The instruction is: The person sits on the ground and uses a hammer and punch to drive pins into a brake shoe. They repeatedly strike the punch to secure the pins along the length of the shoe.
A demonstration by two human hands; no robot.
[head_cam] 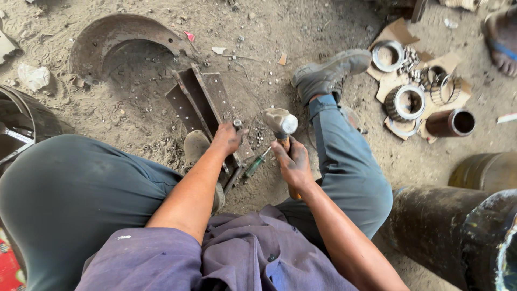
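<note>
Two bare hands at work over dirt floor (134,108), between the knees of a seated person in blue-grey trousers. Left hand (226,139) closed on a small metal pin (237,124), held upright on the near end of a dark steel channel piece (202,99). Right hand (293,164) wrapped tight round the wooden handle of a hammer (280,123), its steel head poised just beside the pin, slightly to the right and not touching. Green-handled screwdriver (257,161) lying on the floor between both hands, near the channel's end. Left boot (196,145) planted against the channel, right boot (328,73) stretched out toward the far edge of the floor. Curved rusty metal guard (118,37) beyond the channel, toward the far left corner. Torn cardboard (401,32) at the far right, carrying bearing rings (406,102) and a brown metal sleeve (452,123). Big dark pipe (431,226) at the near right corner. Another person's sandalled foot (503,43) at the far right edge.
</note>
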